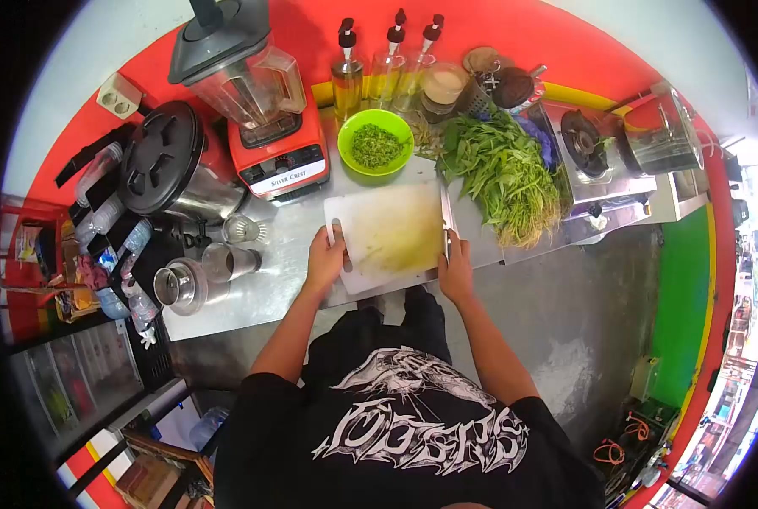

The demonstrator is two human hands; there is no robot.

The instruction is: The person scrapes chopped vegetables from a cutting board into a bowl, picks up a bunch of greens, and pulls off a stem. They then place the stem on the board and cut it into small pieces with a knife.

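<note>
Closest to me, at the centre of the frame, my left hand [324,259] was closed on the left edge of the white plastic cutting board [392,229], thumb on top just beside its handle slot. My right hand [457,270] was clamped round the handle of the steel-bladed kitchen knife [447,216], whose blade lay along the board's right edge, pointing away from me. The board lay flat on the stainless steel counter [277,284], stained yellowish green in the middle. Left of it stood two small steel cups [226,261]. Just beyond the board, touching its far edge, sat the round lime-green plastic bowl [376,142] of chopped herbs, and to the right of that lay a loose heap of long-stemmed leafy greens [502,174]. Farther back, toward the upper left, stood the red-based blender [264,110] and the black-lidded steel pot [163,161]; at the top centre were three clear oil bottles [387,72], and at the upper right the steel gas stove [587,144].
</note>
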